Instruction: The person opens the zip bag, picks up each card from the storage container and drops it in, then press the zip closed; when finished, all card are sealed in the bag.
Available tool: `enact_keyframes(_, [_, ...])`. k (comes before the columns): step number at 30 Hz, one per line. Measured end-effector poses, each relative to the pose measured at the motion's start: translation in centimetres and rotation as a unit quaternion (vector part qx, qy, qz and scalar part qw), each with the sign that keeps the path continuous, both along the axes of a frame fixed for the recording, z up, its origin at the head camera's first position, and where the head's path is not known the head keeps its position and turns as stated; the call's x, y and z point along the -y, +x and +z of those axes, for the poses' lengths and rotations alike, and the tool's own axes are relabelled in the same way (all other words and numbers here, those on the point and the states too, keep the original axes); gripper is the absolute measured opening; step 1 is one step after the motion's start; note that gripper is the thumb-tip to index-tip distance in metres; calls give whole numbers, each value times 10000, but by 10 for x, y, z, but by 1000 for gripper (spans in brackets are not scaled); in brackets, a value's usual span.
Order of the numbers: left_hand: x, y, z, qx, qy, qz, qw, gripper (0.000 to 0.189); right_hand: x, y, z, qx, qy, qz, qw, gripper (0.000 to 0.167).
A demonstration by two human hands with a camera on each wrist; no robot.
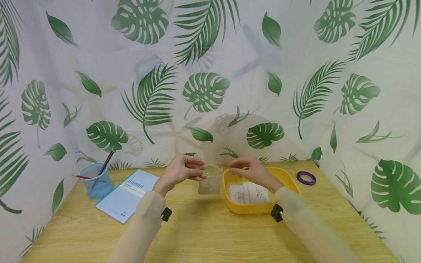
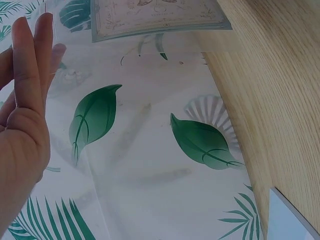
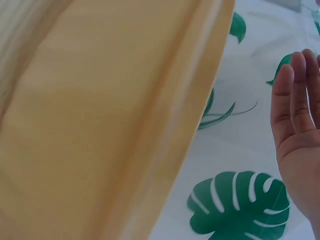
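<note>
A clear plastic bag [image 1: 209, 172] hangs between the two hands over the back of the table, its top edges parted. Low inside it shows a small printed card [image 1: 209, 186], with an ornate border in the left wrist view [image 2: 160, 17]. My left hand [image 1: 182, 170] pinches the bag's left top edge with thumb and fingers. Reaching over the yellow basket [image 1: 236, 210], my right hand [image 1: 253, 171] holds the bag's right side at its fingertips; the exact contact is hard to see. White packets [image 1: 248, 193] with small printed marks lie in the basket.
A light-blue Gambit booklet [image 1: 119, 202] lies to the left, beside a blue mesh pen cup [image 1: 98, 189] with pens. Right of the basket is a purple ring-shaped roll [image 1: 306, 178]. A leaf-patterned curtain [image 1: 206, 48] encloses the table's back and sides.
</note>
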State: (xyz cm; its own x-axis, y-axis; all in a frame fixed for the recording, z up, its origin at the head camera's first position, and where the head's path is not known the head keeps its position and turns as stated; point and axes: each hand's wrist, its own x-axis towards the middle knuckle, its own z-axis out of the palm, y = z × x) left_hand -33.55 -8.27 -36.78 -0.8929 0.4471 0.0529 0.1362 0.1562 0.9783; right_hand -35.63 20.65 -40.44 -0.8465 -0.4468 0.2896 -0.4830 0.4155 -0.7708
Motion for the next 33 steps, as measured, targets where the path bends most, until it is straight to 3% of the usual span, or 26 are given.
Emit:
enact_keyframes(13, [0,-3,2,-71,33,-10,10000,38,-53,-12,-24,396,1004,-421,9933,31])
enact_keyframes(22, [-1,-3,-2,3,12,-42,10000,38,-80,-14,-47,842,1731,-689,9789,36])
enact_keyframes(29, [0,-3,-1,-33,67,-54,10000,38,-90,-16,-56,1017,1775,-720,9762,43])
enact_keyframes(33, [1,-2,0,-39,87,-28,10000,38,-93,-17,-60,1325,1752,-904,9714,50])
